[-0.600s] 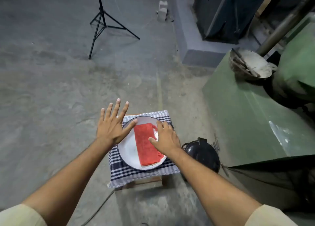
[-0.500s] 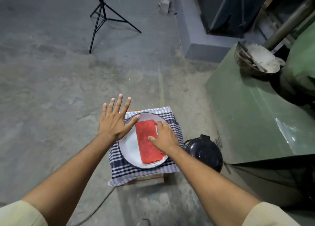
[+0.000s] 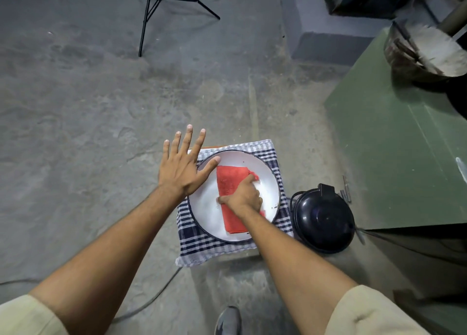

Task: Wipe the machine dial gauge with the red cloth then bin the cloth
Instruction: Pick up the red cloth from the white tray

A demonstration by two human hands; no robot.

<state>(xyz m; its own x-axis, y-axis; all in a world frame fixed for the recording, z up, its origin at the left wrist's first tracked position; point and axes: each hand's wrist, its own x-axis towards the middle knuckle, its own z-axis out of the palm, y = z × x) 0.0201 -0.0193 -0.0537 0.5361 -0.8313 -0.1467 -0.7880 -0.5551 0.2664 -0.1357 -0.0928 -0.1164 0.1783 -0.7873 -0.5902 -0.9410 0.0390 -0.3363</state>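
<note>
Head view: we see the red cloth (image 3: 231, 195) lying folded on a white plate (image 3: 209, 208) atop a checked towel (image 3: 202, 246). Our right hand (image 3: 243, 195) pinches the cloth, fingers (image 3: 249, 180) curled over its right edge. Our left hand (image 3: 180, 167) hovers flat, fingers spread, thumb over the plate's rim. A black bin (image 3: 323, 221) stands just right.

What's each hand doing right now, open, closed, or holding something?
Left hand: open, fingers spread, holding nothing.
Right hand: fingers closing on the folded red cloth in the white round plate.
</note>
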